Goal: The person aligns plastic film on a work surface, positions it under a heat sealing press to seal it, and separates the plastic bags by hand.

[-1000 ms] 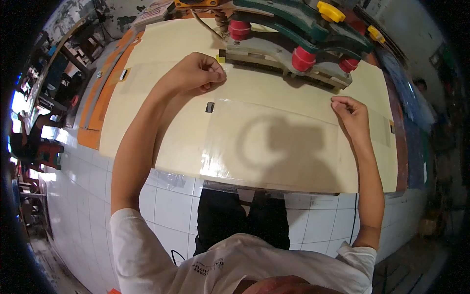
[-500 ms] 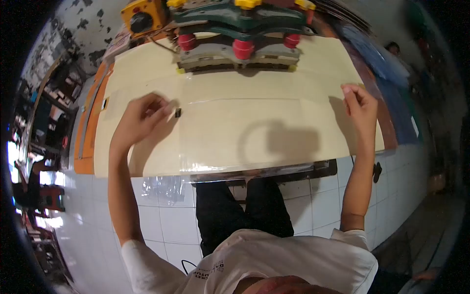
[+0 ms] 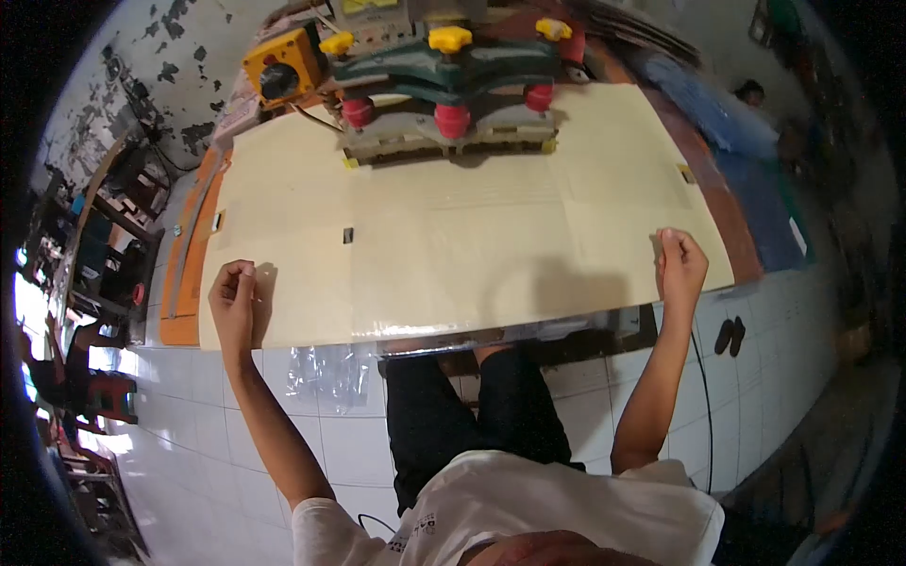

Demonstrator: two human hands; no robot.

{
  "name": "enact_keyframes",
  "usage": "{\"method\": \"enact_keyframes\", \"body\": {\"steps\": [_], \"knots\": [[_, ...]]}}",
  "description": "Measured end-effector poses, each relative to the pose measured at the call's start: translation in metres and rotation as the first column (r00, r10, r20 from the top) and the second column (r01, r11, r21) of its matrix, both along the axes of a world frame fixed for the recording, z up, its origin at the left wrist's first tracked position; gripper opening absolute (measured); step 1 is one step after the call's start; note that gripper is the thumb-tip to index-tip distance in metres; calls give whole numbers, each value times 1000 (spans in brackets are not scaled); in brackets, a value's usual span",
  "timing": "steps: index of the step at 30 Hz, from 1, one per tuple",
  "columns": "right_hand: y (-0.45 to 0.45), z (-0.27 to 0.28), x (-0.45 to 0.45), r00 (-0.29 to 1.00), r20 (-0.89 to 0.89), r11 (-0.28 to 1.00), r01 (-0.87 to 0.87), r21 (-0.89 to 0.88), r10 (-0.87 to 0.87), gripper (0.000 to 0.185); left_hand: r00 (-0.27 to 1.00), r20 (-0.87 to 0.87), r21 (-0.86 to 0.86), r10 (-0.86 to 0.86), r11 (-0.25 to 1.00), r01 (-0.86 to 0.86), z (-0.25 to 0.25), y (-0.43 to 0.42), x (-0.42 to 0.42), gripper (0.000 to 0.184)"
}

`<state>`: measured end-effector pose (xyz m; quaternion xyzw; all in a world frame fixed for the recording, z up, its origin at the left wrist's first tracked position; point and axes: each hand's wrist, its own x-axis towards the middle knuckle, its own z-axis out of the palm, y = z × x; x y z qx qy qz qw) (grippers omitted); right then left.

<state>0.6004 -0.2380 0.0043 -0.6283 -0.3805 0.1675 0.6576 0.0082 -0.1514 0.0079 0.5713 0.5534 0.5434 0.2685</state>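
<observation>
Left hand curled closed, thumb on fingers, at the cream sheet's near-left corner. Right hand likewise, near its right edge. Unclear if either pinches anything. Clear glossy film lies flat between them on the smooth cream sheet, small dark rectangular tab at its left edge. Beyond: green-and-grey metal fixture, rounded red knobs, lobed yellow ones. Orange bench underneath.

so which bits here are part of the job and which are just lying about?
Likely in the job:
- cream sheet, between the left hand and right hand
- clear film on it
- green-framed press, over the sheet's far part

Probably just lying about:
- dark footwear, off right
- red stool, far left
</observation>
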Motion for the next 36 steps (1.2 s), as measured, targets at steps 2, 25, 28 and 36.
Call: {"method": "enact_keyframes", "body": {"steps": [2, 25, 28, 36], "knots": [[0, -5, 4, 1000, 10, 998, -4, 60, 3, 21, 1000, 10, -10, -3, 1000, 3, 5, -4, 4, 17], [-7, 1, -1, 999, -18, 997, -50, 55, 51, 20, 997, 72, -11, -9, 1000, 10, 3, -4, 0, 18], [-7, -1, 1, 998, -14, 996, -60, 62, 61, 20, 996, 90, -8, -19, 1000, 20, 1, -3, -2, 18], [-5, -3, 4, 997, -9, 993, -77, 88, 78, 21, 995, 97, -1, -11, 1000, 11, 2, -4, -1, 17]]}}
